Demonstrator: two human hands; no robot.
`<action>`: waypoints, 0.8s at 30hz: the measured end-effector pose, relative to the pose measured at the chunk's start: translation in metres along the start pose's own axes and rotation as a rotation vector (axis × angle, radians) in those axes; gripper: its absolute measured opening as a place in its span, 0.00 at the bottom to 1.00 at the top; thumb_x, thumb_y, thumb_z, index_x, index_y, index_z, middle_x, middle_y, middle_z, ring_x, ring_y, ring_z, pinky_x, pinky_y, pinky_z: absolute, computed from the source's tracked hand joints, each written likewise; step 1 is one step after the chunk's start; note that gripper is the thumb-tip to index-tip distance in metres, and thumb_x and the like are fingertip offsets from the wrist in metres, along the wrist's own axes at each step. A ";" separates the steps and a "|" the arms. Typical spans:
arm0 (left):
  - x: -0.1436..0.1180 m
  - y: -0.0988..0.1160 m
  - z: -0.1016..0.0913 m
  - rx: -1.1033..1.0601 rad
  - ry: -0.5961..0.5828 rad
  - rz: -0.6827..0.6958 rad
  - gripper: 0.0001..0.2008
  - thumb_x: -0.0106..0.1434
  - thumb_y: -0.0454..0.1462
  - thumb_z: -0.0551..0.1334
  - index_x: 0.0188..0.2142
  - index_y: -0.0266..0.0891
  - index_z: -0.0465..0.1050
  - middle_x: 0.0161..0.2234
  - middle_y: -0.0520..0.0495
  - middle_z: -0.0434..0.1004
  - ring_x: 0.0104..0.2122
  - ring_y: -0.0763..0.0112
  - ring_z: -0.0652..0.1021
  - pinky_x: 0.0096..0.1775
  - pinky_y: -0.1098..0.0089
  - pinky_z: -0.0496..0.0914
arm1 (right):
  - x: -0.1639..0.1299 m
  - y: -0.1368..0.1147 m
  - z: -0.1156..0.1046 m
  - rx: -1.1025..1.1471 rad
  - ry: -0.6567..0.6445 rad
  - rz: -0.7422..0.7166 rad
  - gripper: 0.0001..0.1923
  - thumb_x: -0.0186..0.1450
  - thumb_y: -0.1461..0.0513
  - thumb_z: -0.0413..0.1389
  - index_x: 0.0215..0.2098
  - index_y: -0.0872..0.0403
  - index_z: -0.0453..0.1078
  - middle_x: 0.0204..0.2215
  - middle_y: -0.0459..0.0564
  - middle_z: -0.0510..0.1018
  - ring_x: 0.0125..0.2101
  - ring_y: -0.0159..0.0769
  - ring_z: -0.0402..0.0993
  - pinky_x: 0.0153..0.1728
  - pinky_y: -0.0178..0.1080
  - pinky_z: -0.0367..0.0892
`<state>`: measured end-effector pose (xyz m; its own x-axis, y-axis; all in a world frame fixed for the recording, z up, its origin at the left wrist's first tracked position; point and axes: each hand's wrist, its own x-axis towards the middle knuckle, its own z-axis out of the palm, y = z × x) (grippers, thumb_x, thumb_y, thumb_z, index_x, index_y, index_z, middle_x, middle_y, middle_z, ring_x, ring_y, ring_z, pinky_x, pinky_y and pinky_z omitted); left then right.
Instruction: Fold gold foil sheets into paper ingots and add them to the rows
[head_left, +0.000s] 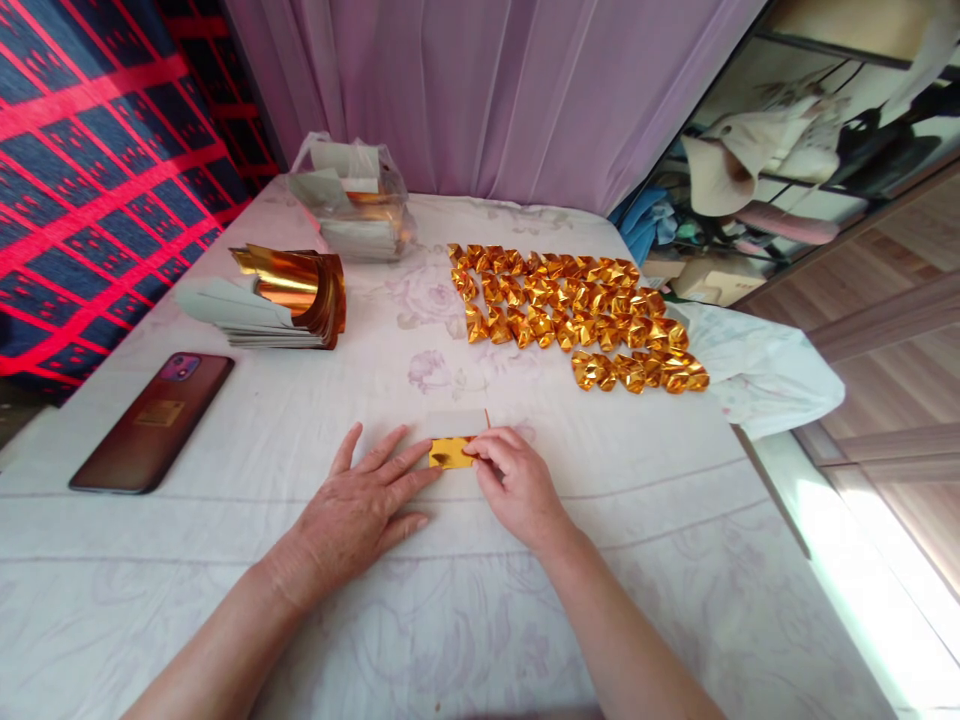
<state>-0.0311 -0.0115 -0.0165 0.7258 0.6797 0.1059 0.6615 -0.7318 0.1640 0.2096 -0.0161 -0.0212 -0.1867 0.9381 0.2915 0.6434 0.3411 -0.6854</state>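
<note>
A sheet of gold foil paper (450,453), partly folded, lies flat on the table in front of me; a pale strip of it shows beyond the gold part. My left hand (360,505) rests with its fingers spread, the fingertips touching the sheet's left end. At the right end, my right hand (517,480) pinches the paper's edge between thumb and fingers. Farther off to the right stand several rows of folded gold paper pieces (581,300). A curled stack of gold and white paper sheets (292,300) sits to the left.
On the left lies a dark reddish phone (154,425). A clear plastic bag (352,200) with more paper sheets stands at the back left. Beyond the floral tablecloth (420,640) hangs a purple curtain (480,100). Shelves with hats (724,165) stand at right.
</note>
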 end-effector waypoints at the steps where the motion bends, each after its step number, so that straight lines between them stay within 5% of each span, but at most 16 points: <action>1: -0.001 -0.001 0.000 0.005 0.002 0.005 0.23 0.70 0.51 0.55 0.62 0.52 0.64 0.64 0.49 0.64 0.66 0.54 0.59 0.64 0.43 0.31 | 0.000 0.000 0.000 0.000 0.002 -0.002 0.13 0.62 0.71 0.51 0.39 0.52 0.72 0.38 0.50 0.77 0.39 0.36 0.76 0.43 0.40 0.72; 7: -0.001 -0.005 -0.010 0.001 0.060 -0.015 0.17 0.71 0.49 0.54 0.55 0.53 0.72 0.65 0.53 0.62 0.66 0.53 0.60 0.65 0.44 0.35 | -0.001 0.001 0.001 0.004 -0.001 0.020 0.15 0.61 0.72 0.51 0.39 0.50 0.73 0.38 0.49 0.77 0.39 0.35 0.75 0.42 0.39 0.72; 12: 0.006 0.003 -0.018 -0.015 0.167 -0.034 0.16 0.71 0.46 0.53 0.48 0.48 0.77 0.60 0.51 0.70 0.63 0.55 0.66 0.66 0.47 0.39 | 0.000 0.000 0.003 -0.023 0.005 0.019 0.14 0.61 0.71 0.51 0.39 0.51 0.73 0.38 0.50 0.77 0.39 0.36 0.75 0.42 0.40 0.72; 24: 0.011 0.017 0.006 0.023 0.078 -0.047 0.27 0.70 0.52 0.53 0.62 0.42 0.65 0.65 0.45 0.62 0.66 0.50 0.60 0.65 0.43 0.36 | 0.003 -0.010 0.010 -0.170 0.033 0.083 0.02 0.62 0.64 0.59 0.34 0.52 0.72 0.35 0.50 0.74 0.36 0.38 0.73 0.40 0.40 0.69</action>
<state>-0.0109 -0.0163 -0.0186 0.6775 0.7144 0.1752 0.6993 -0.6994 0.1477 0.1946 -0.0166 -0.0202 -0.1049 0.9594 0.2619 0.7722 0.2446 -0.5864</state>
